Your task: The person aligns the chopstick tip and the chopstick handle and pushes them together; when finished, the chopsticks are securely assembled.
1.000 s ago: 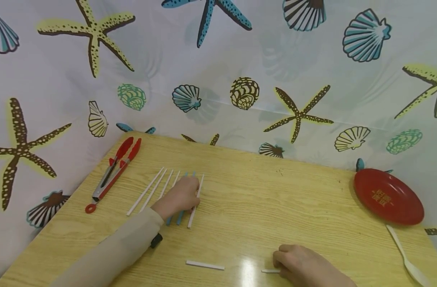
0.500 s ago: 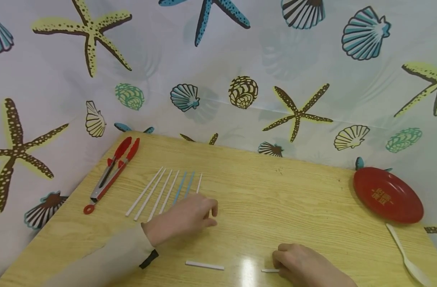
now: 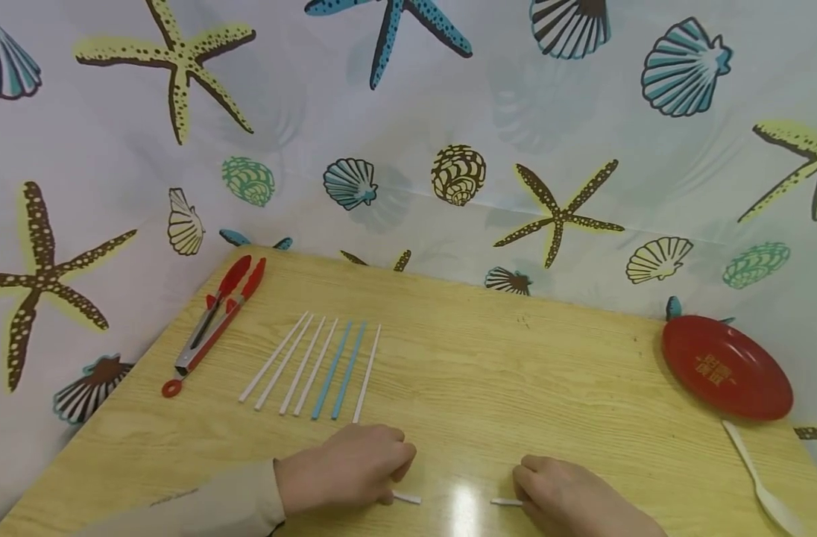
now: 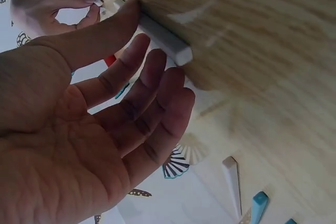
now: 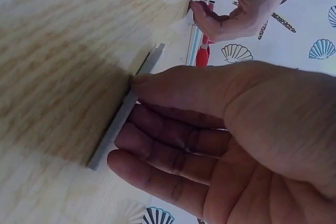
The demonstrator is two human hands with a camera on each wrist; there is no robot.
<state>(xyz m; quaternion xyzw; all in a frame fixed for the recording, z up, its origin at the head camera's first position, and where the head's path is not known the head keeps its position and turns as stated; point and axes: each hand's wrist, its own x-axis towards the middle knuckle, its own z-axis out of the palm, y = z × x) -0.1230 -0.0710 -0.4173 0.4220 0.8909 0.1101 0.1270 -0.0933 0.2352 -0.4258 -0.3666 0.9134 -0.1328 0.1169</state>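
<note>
At the table's near edge my left hand (image 3: 358, 466) pinches a short white square-ended stick (image 3: 405, 498). In the left wrist view this stick (image 4: 165, 40) lies against the thumb and index fingertip, its squared end showing. To the right, my right hand (image 3: 563, 488) pinches another thin white stick (image 3: 506, 502), mostly hidden by the hand from above. Close up, that stick (image 5: 118, 119) runs along the tabletop under the thumb tip. Behind my left hand lies a row of chopsticks, several white ones (image 3: 274, 356) and two blue ones (image 3: 331, 373). A single white chopstick (image 3: 367, 374) ends the row.
Red-tipped metal tongs (image 3: 214, 321) lie at the table's left. At the right are a red oval plate (image 3: 751, 373) with gold characters and a cream spoon (image 3: 760, 477). A shell-and-starfish cloth (image 3: 408, 231) hangs behind the wooden table (image 3: 516, 373).
My left hand has left the last white chopstick in the row and come down toward me onto the short stick, which it now pinches. The right hand has stayed nearly still.
</note>
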